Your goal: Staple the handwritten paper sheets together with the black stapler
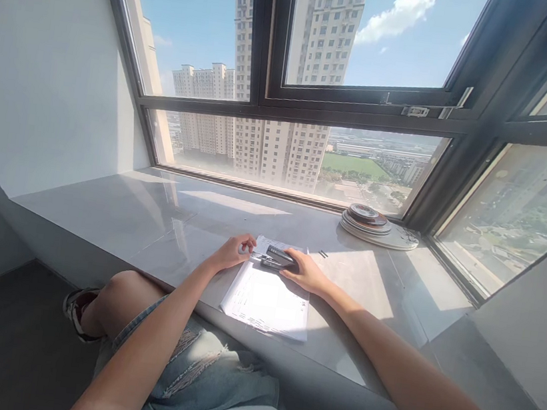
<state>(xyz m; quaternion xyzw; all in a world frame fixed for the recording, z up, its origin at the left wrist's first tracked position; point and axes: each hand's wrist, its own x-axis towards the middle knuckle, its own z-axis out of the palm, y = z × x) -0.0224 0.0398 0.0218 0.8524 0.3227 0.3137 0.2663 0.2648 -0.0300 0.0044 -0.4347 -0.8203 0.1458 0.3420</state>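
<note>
A dark stapler [279, 257] is held over a stack of printed sheets [271, 299] on the window ledge. My right hand [305, 273] wraps round its right end. The stapler's jaws are spread apart, and a shiny metal part points left. Beside that metal part, my left hand [235, 252] is closed in a pinch with its fingers curled. A small pale spot shows at the fingertips, too small to name. Two short dark strips [323, 254], which look like staple strips, lie on the ledge to the right of the paper.
A stack of plates [366, 220] stands at the back right of the ledge [100, 216], close to the window. Dark window frames [296, 110] rise behind it. My knee [124, 286] and denim shorts are below the ledge's front edge.
</note>
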